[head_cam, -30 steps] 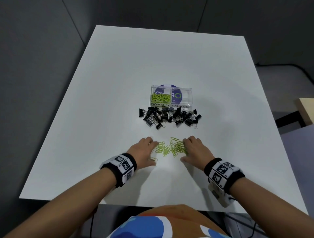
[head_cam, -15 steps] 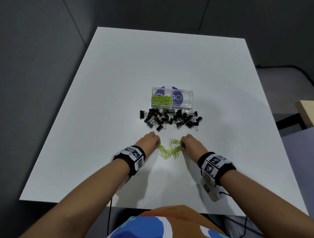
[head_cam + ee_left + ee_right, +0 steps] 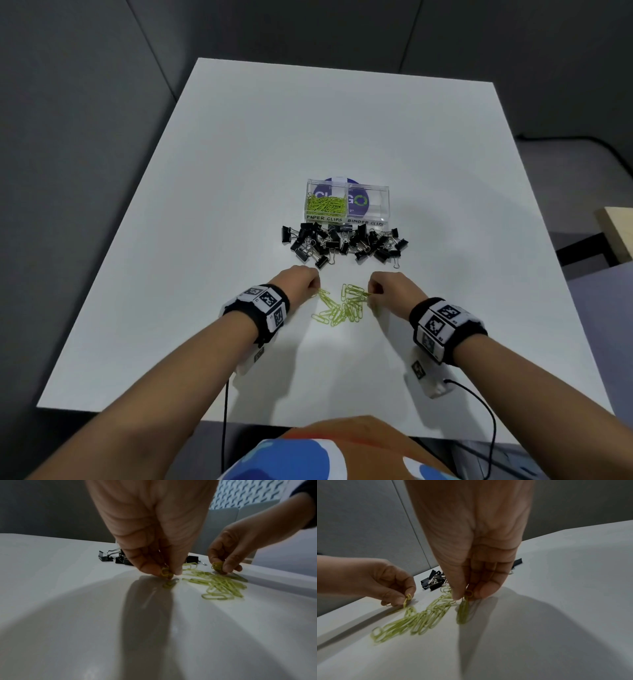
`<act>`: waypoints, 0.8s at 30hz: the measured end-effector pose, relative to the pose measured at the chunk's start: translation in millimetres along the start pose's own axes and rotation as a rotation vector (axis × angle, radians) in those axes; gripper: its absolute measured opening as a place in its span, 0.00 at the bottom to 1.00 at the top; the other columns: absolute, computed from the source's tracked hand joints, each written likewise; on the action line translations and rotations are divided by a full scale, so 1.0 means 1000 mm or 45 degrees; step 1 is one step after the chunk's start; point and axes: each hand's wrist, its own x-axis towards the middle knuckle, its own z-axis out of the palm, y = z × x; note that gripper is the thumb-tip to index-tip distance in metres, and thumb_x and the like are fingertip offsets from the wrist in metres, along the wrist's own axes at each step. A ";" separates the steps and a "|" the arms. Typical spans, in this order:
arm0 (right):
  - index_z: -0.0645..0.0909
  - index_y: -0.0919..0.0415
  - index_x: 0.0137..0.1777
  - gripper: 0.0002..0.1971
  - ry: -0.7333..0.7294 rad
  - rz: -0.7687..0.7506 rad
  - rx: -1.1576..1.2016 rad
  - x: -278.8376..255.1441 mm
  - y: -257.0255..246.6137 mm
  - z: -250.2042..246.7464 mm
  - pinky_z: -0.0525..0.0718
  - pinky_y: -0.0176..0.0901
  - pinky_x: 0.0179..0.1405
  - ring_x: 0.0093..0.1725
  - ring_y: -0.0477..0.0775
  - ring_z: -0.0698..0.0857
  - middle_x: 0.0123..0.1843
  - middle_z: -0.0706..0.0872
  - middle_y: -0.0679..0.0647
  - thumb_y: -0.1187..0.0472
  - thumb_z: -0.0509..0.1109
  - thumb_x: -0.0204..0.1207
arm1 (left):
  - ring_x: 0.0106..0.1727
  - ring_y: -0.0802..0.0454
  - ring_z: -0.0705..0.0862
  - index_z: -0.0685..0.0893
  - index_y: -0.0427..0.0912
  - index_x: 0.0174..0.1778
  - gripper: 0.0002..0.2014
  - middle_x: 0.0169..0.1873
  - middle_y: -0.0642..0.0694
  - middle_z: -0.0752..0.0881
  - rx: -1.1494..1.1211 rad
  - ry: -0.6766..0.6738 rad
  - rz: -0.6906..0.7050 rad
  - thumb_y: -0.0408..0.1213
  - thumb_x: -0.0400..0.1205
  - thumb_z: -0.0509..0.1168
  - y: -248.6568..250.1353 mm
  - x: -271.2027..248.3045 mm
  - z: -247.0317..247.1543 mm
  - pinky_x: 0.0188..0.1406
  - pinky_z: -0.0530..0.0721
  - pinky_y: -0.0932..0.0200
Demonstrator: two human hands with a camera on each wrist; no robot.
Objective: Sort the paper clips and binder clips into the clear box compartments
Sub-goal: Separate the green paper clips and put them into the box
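Several loose green paper clips [image 3: 342, 308] lie on the white table [image 3: 212, 205] between my hands. My left hand [image 3: 313, 286] pinches green paper clips [image 3: 165, 572] at the pile's left edge. My right hand [image 3: 373, 293] pinches a few more [image 3: 468, 595] at the right edge. A heap of black binder clips [image 3: 342, 243] lies just beyond the hands. Behind it stands the clear box [image 3: 383, 205]: its left compartment, labelled PAPER CLIPS, holds green clips [image 3: 325, 205]; its right one, labelled BINDER CLIPS, shows none.
A black cable [image 3: 493, 425] hangs from my right wrist camera over the near table edge. A wooden surface [image 3: 616, 233] and dark frame stand off the table's right side. Grey walls surround the table.
Both hands went from lying flat beside the green pile to pinching clips with curled fingertips, and the pile has been drawn together between them.
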 end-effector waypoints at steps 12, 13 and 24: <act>0.81 0.65 0.53 0.10 0.072 0.013 0.101 0.001 0.007 -0.003 0.75 0.36 0.35 0.43 0.53 0.80 0.51 0.87 0.62 0.69 0.59 0.77 | 0.54 0.44 0.83 0.82 0.33 0.54 0.10 0.54 0.39 0.85 -0.209 0.102 -0.022 0.29 0.83 0.56 0.000 0.000 -0.003 0.50 0.77 0.59; 0.81 0.66 0.53 0.10 0.083 0.027 0.150 0.002 0.008 -0.003 0.75 0.36 0.36 0.43 0.53 0.80 0.51 0.87 0.62 0.69 0.59 0.77 | 0.53 0.44 0.84 0.83 0.33 0.53 0.10 0.53 0.38 0.86 -0.231 0.103 -0.029 0.29 0.83 0.57 0.000 0.001 -0.004 0.49 0.77 0.60; 0.75 0.63 0.32 0.12 0.164 0.145 0.510 0.013 0.009 -0.009 0.75 0.40 0.30 0.28 0.52 0.77 0.34 0.83 0.61 0.71 0.55 0.74 | 0.36 0.48 0.75 0.74 0.38 0.39 0.10 0.35 0.44 0.77 -0.352 0.086 -0.083 0.30 0.84 0.51 0.001 0.016 -0.004 0.32 0.70 0.60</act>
